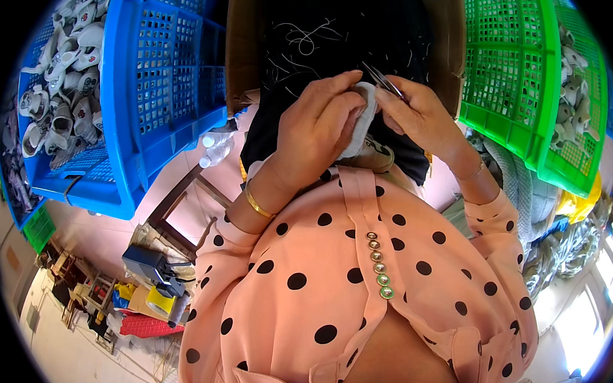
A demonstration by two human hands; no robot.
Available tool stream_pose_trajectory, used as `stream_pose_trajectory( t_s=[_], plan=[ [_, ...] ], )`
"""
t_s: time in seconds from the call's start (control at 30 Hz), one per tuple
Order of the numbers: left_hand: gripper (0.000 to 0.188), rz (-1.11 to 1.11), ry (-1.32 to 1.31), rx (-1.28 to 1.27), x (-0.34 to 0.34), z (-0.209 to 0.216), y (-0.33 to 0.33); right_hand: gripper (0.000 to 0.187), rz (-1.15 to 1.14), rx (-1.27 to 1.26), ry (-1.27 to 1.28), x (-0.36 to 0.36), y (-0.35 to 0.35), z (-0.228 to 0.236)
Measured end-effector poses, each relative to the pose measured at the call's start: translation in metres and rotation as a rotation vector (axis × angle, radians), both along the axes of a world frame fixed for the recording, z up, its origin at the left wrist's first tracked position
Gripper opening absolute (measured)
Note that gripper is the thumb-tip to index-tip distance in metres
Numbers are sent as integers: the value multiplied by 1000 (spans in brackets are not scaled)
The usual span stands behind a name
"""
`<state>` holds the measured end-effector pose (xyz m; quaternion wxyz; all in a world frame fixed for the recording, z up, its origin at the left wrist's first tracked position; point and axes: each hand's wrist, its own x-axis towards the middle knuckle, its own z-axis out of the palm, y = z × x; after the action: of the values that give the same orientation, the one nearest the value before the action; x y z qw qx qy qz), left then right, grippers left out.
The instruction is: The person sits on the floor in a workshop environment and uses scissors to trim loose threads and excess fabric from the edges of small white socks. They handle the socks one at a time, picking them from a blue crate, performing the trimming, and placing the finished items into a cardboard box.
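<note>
My left hand (312, 130) grips a small grey-white shoe upper (361, 125) with its fingers closed round it. Part of the piece is hidden behind those fingers, and a dark mark shows on its lower side. My right hand (422, 118) is closed on a pair of metal thread snips (381, 78). The snips' pointed blades stick out up and to the left, just above the upper's far end. Both hands are close together over the black cloth (328, 7) on my lap, where loose white threads (306, 37) lie scattered.
A blue crate (165, 69) heaped with grey-white shoe uppers (68, 78) stands on the left. At the right is a green crate (510, 77) with more uppers. A cardboard box (244, 45) flanks my lap. Plastic bottles (216, 150) and a wooden stool frame (173, 199) are at lower left.
</note>
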<state>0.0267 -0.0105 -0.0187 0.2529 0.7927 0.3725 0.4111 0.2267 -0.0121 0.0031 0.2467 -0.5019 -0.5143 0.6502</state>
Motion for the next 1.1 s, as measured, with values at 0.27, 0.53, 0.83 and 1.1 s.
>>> stream_pose_trajectory(
  t_s=[0.27, 0.53, 0.83, 1.1],
  plan=[
    [8, -9, -76, -344, 5, -1, -5, 47, 264, 881, -946, 15, 8, 46],
    [11, -30, -158, -610, 3, 11, -2, 43, 494, 1162, -1195, 6, 12, 63],
    [11, 10, -306, -685, 1, 11, -4, 43, 456, 983, -1169, 2, 19, 58],
    [11, 56, -521, -814, -10, 11, 3, 29, 5, -7, -316, -13, 9, 33]
  ],
)
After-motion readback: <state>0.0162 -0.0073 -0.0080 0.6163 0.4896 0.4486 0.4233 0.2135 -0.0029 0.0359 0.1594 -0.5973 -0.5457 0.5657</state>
